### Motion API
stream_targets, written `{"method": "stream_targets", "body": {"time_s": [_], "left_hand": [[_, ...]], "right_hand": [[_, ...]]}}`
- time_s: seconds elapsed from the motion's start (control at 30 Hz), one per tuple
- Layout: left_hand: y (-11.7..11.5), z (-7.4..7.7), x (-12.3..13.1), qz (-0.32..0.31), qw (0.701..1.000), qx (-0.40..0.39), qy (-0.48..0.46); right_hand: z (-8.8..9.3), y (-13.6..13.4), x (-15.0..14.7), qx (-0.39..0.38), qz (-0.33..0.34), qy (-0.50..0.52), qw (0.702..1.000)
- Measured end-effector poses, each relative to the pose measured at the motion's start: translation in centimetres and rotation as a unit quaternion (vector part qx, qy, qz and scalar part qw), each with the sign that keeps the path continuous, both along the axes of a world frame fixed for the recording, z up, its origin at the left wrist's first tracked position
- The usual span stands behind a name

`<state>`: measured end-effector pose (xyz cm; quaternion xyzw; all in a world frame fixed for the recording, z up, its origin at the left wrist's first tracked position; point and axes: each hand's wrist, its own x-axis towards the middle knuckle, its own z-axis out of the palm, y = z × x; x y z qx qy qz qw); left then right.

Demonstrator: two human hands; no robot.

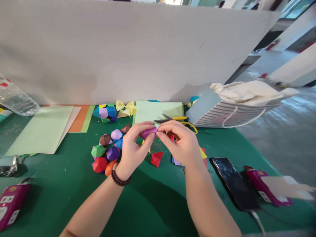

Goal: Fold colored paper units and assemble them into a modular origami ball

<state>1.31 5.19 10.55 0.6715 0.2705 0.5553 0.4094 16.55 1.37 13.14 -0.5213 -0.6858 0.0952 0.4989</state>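
My left hand (134,148) and my right hand (179,141) pinch a small magenta folded paper piece (148,133) between their fingertips, above the green mat (61,187). Just left of my left hand lies a heap of faceted origami gems (106,151) in several colours. A red folded paper piece (157,158) sits on the mat between my wrists. Small coloured paper scraps (202,154) lie beyond my right hand. Yellow-handled scissors (172,118) rest just beyond my fingers. A dark beaded bracelet (120,176) circles my left wrist.
A multicoloured modular origami ball (106,112) and pale yellow folded paper (127,108) stand at the back, near light green sheets (41,130). A phone (234,183) lies at right, with a striped paper bag (234,113) behind. A plastic bottle (14,98) lies far left.
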Motion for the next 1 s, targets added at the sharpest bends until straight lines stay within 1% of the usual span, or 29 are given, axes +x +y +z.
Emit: {"method": "stream_targets", "body": {"time_s": [0.2, 0.3, 0.37, 0.5, 0.67, 0.77, 1.0], "left_hand": [[-0.09, -0.22, 0.16, 0.014, 1.000, 0.001, 0.004], [-0.04, -0.35, 0.16, 0.019, 1.000, -0.004, 0.003], [-0.01, -0.46, 0.20, 0.019, 1.000, -0.006, 0.002], [-0.02, -0.68, 0.28, 0.013, 1.000, -0.018, -0.004], [-0.11, -0.72, 0.32, 0.033, 0.999, -0.040, 0.004], [-0.14, -0.69, 0.38, 0.032, 0.998, -0.050, 0.005], [-0.15, -0.80, 0.44, 0.016, 0.997, -0.073, 0.011]], "right_hand": [[-0.02, -0.01, -0.04, 0.022, 0.007, -0.024, 0.999], [-0.16, 0.03, 0.05, -0.009, 0.001, 0.006, 1.000], [-0.16, 0.04, 0.14, -0.028, 0.009, 0.013, 0.999], [-0.03, 0.04, 0.29, -0.026, 0.024, 0.004, 0.999], [-0.12, 0.27, 0.51, -0.036, 0.032, 0.012, 0.999], [-0.17, 0.40, 0.56, -0.026, 0.038, 0.007, 0.999], [-0.13, 0.39, 0.33, -0.002, 0.016, -0.016, 1.000]]}}
